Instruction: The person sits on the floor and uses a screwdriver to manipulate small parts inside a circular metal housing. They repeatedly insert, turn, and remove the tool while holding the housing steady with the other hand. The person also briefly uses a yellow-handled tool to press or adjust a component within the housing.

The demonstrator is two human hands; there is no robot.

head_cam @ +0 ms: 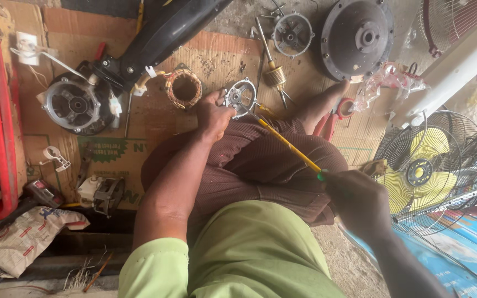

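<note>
Right hand low at the knee, grip pressed round a yellow screwdriver angled up to a round metal cover; left hand pinching that cover above the lap; copper coil just beside on cardboard; dark disc beyond.

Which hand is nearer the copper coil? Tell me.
Left. The left hand sits just right of the copper coil, holding a metal bracket; the right hand is far off, gripping a screwdriver.
</note>
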